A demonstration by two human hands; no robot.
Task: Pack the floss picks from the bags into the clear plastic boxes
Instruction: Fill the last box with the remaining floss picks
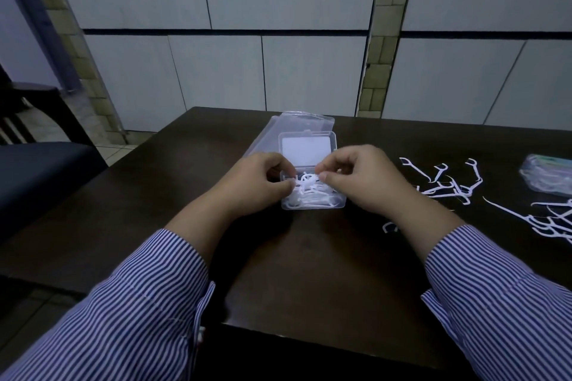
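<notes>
Head view, box: a clear plastic box (312,192) sits mid-table (309,257) with its lid (306,148) open, white floss picks (309,195) piled inside.
Left hand (257,185): fingers curled, pinching picks over the box.
Right hand (362,176): fingers curled, pinching the same bunch.
Loose picks (448,182): scattered on the table, right of the box.
Bag (548,176): far right, holding more picks.
Empty bag (297,127): flat behind the box.

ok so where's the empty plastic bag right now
In the head view, the empty bag lies flat at the table's far edge, centre, partly under the open clear box.
</notes>
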